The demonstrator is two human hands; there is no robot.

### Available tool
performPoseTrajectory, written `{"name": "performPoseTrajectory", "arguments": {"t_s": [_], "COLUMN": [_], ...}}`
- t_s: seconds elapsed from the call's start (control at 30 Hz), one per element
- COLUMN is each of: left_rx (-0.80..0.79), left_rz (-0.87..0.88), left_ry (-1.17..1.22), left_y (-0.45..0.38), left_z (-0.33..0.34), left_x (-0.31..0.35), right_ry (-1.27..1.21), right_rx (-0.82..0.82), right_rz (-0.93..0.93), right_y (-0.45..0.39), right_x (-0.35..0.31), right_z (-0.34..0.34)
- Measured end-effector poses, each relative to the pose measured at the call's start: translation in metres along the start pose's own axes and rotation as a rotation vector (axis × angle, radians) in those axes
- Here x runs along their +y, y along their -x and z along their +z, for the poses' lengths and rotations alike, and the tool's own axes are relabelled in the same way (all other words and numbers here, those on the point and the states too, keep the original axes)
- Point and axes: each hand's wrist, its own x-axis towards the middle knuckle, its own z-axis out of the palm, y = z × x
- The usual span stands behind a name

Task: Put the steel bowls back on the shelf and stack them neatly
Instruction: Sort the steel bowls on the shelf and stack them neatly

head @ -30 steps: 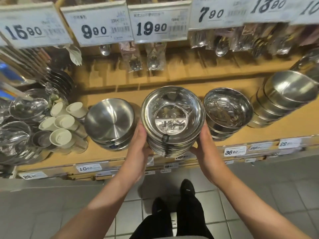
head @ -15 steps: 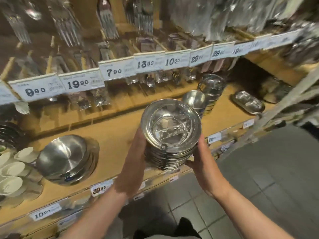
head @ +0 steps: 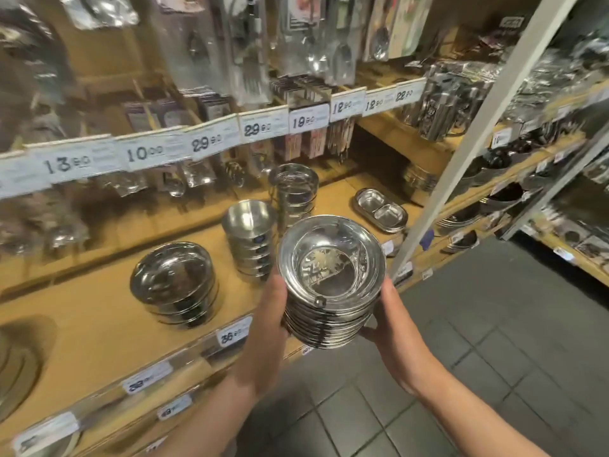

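A stack of several shiny steel bowls [head: 331, 278] is held in the air in front of the wooden shelf [head: 99, 318], beyond its front edge. My left hand [head: 263, 328] grips the stack's left side and my right hand [head: 392, 328] cups its right side and underside. On the shelf stand a wide bowl stack [head: 174, 283], a narrower leaning bowl stack [head: 250, 239] and a tall stack of steel containers [head: 293, 189] behind it.
A two-compartment steel tray [head: 380, 209] lies at the shelf's right end beside a slanted white upright post [head: 461, 153]. Price tags [head: 204, 141] run along the rail above, with packed utensils hanging. Further shelves stand right; grey tiled floor lies below.
The view has swung right along the shelf, and the bowl stack has travelled right with both hands still holding it. The cups and left-hand bowls have left the view.
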Motion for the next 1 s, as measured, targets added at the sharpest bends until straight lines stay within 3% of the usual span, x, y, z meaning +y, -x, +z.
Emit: {"name": "performPoseTrajectory", "arguments": {"t_s": [0.2, 0.37, 0.6, 1.0], "left_rx": [0.087, 0.179, 0.294, 0.413], "left_rz": [-0.002, -0.021, -0.001, 0.022], "left_ry": [-0.002, 0.106, 0.065, 0.066], "left_y": [-0.069, -0.141, -0.218, -0.277], "left_z": [0.050, 0.058, 0.065, 0.078], "left_x": [-0.015, -0.040, -0.085, -0.107], "right_ry": [-0.010, -0.017, -0.023, -0.085], "right_rx": [-0.047, -0.093, -0.160, -0.305], "right_rz": [0.046, 0.078, 0.083, 0.143], "right_y": [-0.062, -0.137, -0.224, -0.297], "right_x": [0.008, 0.020, 0.057, 0.067], "right_z": [-0.072, -0.106, -0.151, -0.174]}}
